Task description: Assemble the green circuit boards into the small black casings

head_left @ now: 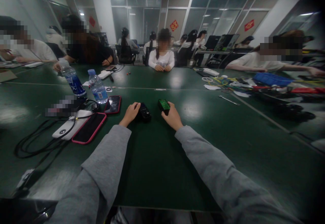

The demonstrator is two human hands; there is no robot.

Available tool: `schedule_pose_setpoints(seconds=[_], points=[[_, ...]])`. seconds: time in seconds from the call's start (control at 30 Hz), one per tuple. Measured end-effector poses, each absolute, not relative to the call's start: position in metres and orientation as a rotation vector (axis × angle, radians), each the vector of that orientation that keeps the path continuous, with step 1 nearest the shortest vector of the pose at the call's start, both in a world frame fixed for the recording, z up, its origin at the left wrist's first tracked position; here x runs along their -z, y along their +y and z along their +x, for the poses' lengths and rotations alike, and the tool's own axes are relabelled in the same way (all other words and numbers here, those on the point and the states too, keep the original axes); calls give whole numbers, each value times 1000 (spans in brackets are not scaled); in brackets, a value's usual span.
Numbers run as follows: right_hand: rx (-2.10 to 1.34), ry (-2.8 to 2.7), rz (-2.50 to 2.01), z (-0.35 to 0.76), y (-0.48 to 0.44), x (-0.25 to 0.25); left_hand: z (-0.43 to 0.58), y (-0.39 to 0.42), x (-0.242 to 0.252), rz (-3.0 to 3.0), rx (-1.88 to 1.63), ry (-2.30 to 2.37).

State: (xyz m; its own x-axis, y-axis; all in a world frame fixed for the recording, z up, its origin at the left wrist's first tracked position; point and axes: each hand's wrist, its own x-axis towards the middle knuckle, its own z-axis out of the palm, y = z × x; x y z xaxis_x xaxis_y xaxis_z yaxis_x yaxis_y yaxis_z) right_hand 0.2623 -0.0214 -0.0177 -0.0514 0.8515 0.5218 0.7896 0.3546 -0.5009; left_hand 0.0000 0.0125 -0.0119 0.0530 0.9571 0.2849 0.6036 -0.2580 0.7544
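Note:
My left hand [130, 114] is closed around the left side of a small black handheld device [145, 111] with a dark screen, low over the green table. In my right hand [174, 116] I grip a second small black device [164, 105], whose top face shows bright green; whether that is a lit screen or a circuit board I cannot tell. The two devices are apart, with a narrow strip of table between them. Fingers on the far sides of both devices are partly hidden.
Left of my arm lie a pink-edged phone [89, 128], a white power bank [71, 125], a red-edged phone [113, 104] and black cables. Two water bottles [98, 88] stand behind them. At right are a wrench [229, 100], tangled wires and a blue tray [273, 79]. People sit around the table.

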Motion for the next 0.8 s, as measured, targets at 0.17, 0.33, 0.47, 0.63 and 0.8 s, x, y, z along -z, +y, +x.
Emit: schedule_pose_setpoints(seconds=[0.17,0.33,0.47,0.63,0.8], points=[[-139,-1796,-1510,263,-20,20,1,13,11,1931,-1065,1595],[72,-1963,-1437,261,-24,13,2,12,11,1947,-1039,1601],[168,-2091,-1393,257,-31,9,1,11,11,1956,-1046,1588],[116,-2088,-1396,255,-32,11,1,12,11,1936,-1048,1580],[15,-1896,-1445,262,-21,19,1,13,12,1938,-1067,1579]])
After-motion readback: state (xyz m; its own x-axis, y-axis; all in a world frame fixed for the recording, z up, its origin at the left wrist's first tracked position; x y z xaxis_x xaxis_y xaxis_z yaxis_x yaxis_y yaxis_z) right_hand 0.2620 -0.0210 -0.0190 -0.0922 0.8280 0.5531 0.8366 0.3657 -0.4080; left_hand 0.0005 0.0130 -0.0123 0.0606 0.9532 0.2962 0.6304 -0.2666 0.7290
